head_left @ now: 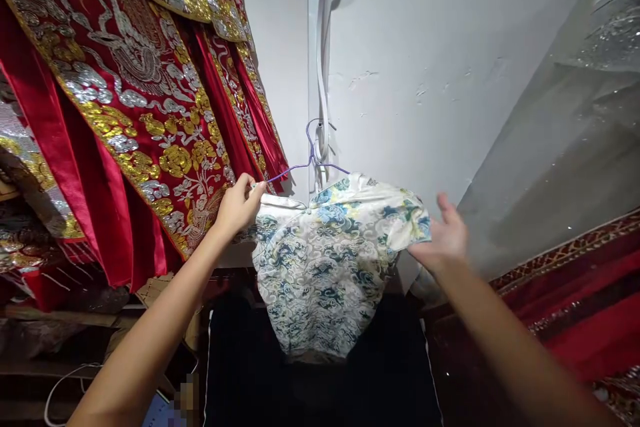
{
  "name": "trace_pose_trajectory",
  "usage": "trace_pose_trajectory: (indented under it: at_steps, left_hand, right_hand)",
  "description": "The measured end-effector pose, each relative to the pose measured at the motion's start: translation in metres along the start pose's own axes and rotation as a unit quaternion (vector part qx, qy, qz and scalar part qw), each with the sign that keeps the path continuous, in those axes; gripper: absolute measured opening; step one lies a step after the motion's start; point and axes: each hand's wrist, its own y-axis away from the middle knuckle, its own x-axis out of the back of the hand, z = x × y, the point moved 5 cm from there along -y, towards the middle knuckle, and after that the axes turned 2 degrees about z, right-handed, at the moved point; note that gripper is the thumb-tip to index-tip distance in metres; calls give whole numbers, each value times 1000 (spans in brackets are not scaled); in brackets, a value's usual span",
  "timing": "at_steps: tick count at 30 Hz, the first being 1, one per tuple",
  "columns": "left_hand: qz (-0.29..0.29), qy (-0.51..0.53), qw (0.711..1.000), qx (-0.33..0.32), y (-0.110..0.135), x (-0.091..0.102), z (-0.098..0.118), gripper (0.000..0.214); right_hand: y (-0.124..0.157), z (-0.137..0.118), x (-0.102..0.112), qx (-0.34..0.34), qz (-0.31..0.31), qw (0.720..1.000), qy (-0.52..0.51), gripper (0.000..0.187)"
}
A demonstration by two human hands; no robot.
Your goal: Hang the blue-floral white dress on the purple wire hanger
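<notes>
A white satin garment (325, 260) with blue and green flower print hangs on a thin purple wire hanger (311, 157), whose hook catches on white straps (324, 80) running down the wall. My left hand (240, 203) pinches the garment's left shoulder where the hanger's end pokes out. My right hand (443, 237) is spread out under the garment's right sleeve, fingers apart and touching the cloth's edge without closing on it.
Red robes (130, 93) with heavy gold and silver embroidery hang at the left. A clear plastic cover (565, 147) drapes over more red embroidered cloth (575, 307) at the right. A dark fabric surface (320, 387) lies below the garment. A white cable (60, 387) sits low left.
</notes>
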Motion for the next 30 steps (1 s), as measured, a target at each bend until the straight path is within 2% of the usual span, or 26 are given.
trace_pose_trajectory:
  at_steps: [3, 5, 7, 8, 10, 12, 13, 14, 15, 16, 18, 20, 21, 23, 24, 26, 30]
  left_hand:
    - [0, 9, 1000, -26, -8, 3, 12, 32]
    - [10, 17, 999, -42, -18, 4, 24, 31]
    - [26, 36, 997, -61, -27, 3, 34, 27]
    - [37, 54, 996, -67, -29, 2, 36, 26]
    - [62, 109, 990, -63, -28, 1, 34, 26]
    - [96, 188, 977, -42, -19, 1, 28, 29]
    - [113, 233, 966, -25, -13, 1, 25, 32]
    - [127, 280, 952, -6, -5, 1, 22, 36]
    - [139, 328, 934, 16, 2, 0, 22, 40]
    - [150, 376, 914, 38, 9, 0, 25, 42]
    - [156, 475, 863, 74, 21, -1, 39, 41]
    - [123, 577, 802, 92, 29, -5, 63, 35]
    - [92, 621, 772, 98, 33, -7, 77, 33]
    - [28, 678, 726, 108, 40, -9, 101, 28]
    - [4, 689, 716, 111, 45, -9, 109, 24]
    - [-23, 683, 723, 108, 53, -4, 117, 16]
    - [-3, 632, 769, 93, 65, 4, 100, 43]
  right_hand:
    - [-5, -32, 7, 21, -19, 993, 117, 93]
    - [-6, -61, -2, 54, -24, 982, 179, 95]
    - [-3, -85, -21, 78, -57, 983, 158, 97]
    - [1, -93, -33, 89, -97, 984, 124, 99]
    - [18, -101, -60, 116, -246, 960, 60, 93]
    - [40, -98, -78, 150, -381, 910, 64, 66]
    - [49, -93, -83, 171, -405, 893, 94, 48]
    - [54, -86, -87, 192, -398, 887, 136, 33]
    - [57, -78, -90, 210, -368, 887, 182, 28]
    - [59, -71, -95, 224, -335, 888, 222, 38]
    - [63, -56, -112, 240, -300, 878, 287, 77]
    - [67, -46, -134, 257, -277, 868, 323, 107]
    - [69, -44, -143, 275, -253, 866, 331, 114]
    - [71, -44, -154, 318, -195, 867, 329, 115]
    - [72, -45, -155, 337, -174, 866, 326, 112]
    - [73, -47, -148, 357, -153, 860, 332, 103]
    - [75, -53, -116, 350, -147, 847, 372, 82]
